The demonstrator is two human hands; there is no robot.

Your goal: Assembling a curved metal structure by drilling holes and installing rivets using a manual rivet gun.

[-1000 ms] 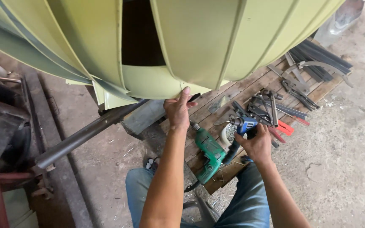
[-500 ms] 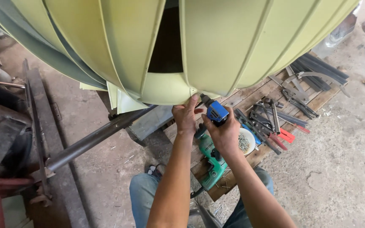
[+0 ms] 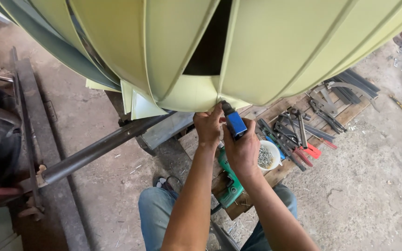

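We saw the right hand (image 3: 244,149) closed around a blue-handled tool (image 3: 232,120), its dark tip pressed up against the lower edge of the pale green sheet-metal shell (image 3: 275,51) above. The left hand (image 3: 209,127) sat just beside it, touching that edge, fingers curled; whether it gripped anything we could not tell. Just below the right hand lay a green power drill (image 3: 229,183) on a wooden pallet (image 3: 275,173), with a white cup of rivets (image 3: 268,155) just beside the wrist. Farther out past that hand lay pliers and snips (image 3: 303,135). A steel bar (image 3: 103,146) ran away beyond the left hand.
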